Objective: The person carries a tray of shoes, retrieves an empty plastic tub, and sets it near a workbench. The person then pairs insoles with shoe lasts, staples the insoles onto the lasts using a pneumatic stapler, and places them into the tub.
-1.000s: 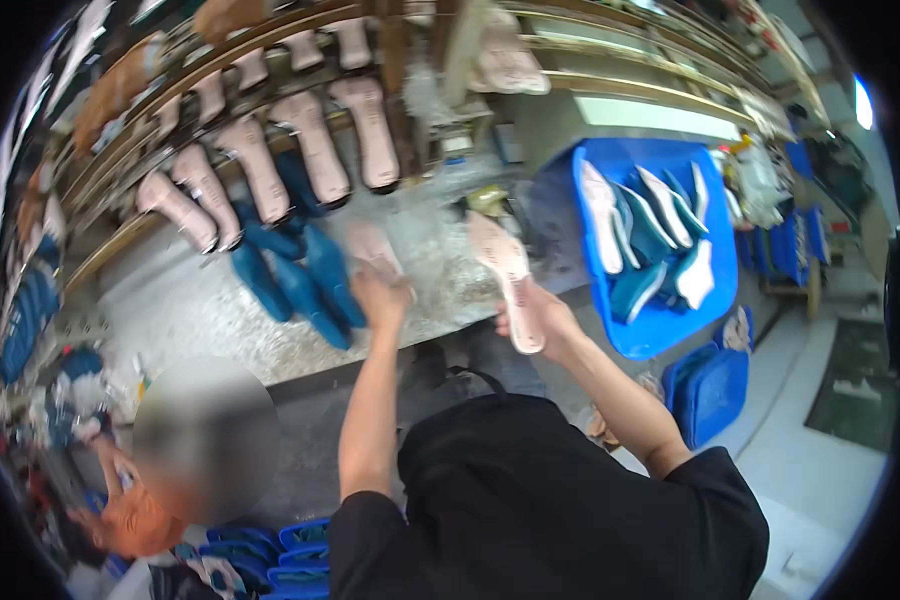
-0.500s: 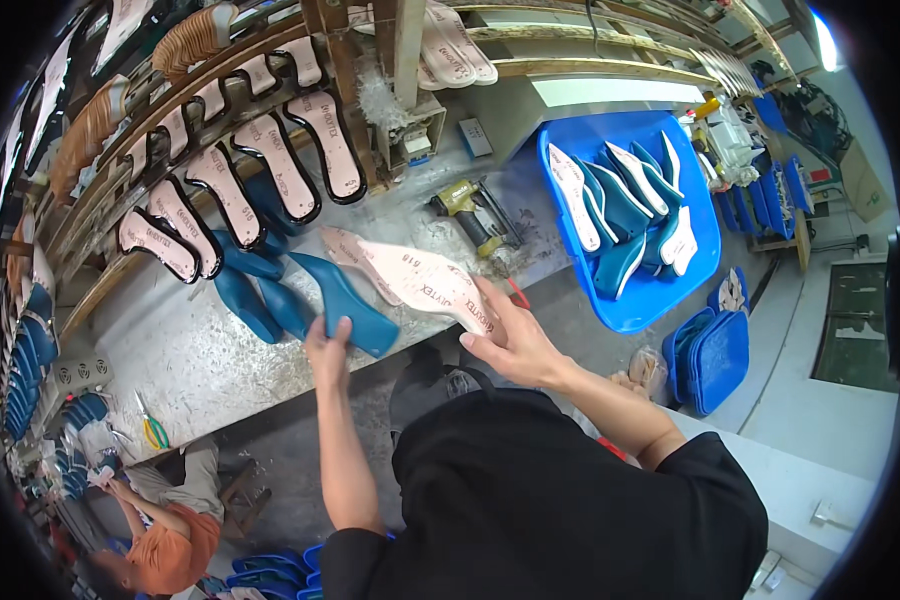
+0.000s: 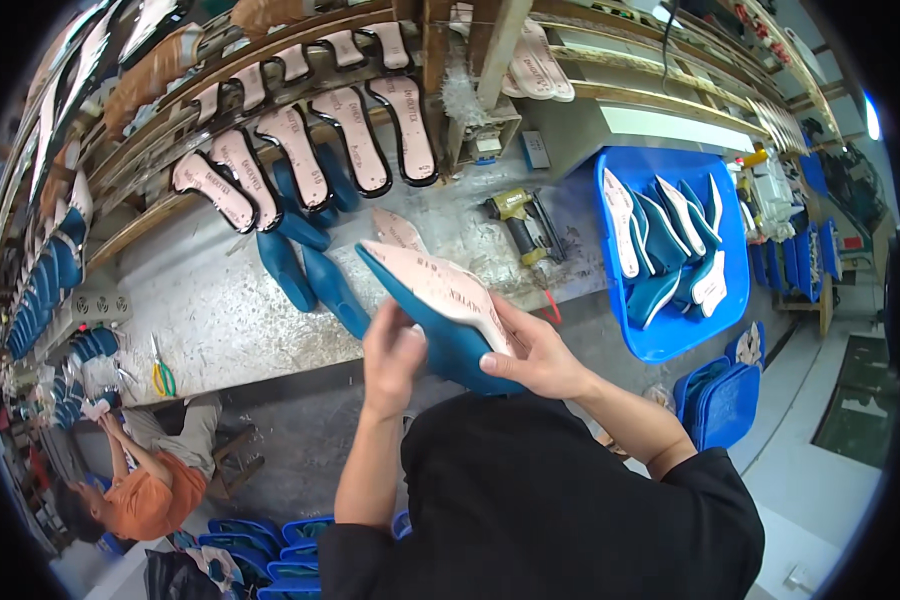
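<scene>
A teal shoe last (image 3: 448, 350) is held up in front of me, with a pale pink insole (image 3: 440, 283) lying along its sole face, pointed toe toward the upper left. My right hand (image 3: 542, 352) is closed round the narrow heel end, gripping insole and last together, its thumb on the last's side. Curled against the last's left side is my left hand (image 3: 392, 362); its thumb is slightly smeared. Behind the held pair, another pink insole (image 3: 398, 230) lies on the metal workbench (image 3: 210, 345). Teal lasts (image 3: 332, 290) rest on the bench to its left.
A staple gun (image 3: 523, 222) lies on the bench, right of centre. Beyond it, a blue tray (image 3: 660, 345) holds lasts with insoles. Black-edged insoles (image 3: 355, 140) stand along the wooden rack. Green-handled scissors (image 3: 163, 378) lie at left, near a seated person in orange (image 3: 155, 500).
The last has come up off the bench area rightward and now sits under the insole in my right hand. My left hand has moved right with it. The view has shifted.
</scene>
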`<act>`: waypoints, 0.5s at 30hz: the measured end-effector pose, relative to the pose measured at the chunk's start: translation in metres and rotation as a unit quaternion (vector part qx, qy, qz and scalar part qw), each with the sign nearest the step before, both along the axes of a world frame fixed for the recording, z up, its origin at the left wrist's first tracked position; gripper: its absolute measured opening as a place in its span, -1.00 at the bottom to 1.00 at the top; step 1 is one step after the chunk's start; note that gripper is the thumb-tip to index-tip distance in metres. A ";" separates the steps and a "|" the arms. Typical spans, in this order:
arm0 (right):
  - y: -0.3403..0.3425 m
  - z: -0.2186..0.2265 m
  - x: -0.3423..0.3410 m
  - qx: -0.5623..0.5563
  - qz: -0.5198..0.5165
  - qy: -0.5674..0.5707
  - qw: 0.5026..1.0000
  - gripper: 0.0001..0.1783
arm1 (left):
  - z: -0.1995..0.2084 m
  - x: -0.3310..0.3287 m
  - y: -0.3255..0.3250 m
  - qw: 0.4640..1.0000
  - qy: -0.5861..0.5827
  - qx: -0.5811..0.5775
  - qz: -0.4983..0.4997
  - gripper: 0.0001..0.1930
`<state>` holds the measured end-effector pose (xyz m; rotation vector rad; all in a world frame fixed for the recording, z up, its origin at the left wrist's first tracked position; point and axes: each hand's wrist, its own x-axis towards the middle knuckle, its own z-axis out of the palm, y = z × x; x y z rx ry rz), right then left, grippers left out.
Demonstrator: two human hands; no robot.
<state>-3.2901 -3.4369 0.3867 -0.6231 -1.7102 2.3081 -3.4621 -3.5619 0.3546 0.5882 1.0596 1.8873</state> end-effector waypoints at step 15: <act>-0.043 -0.015 0.026 0.265 -0.061 0.011 0.962 0.09 | 0.082 0.019 0.017 0.982 -0.148 -0.015 0.117 -0.74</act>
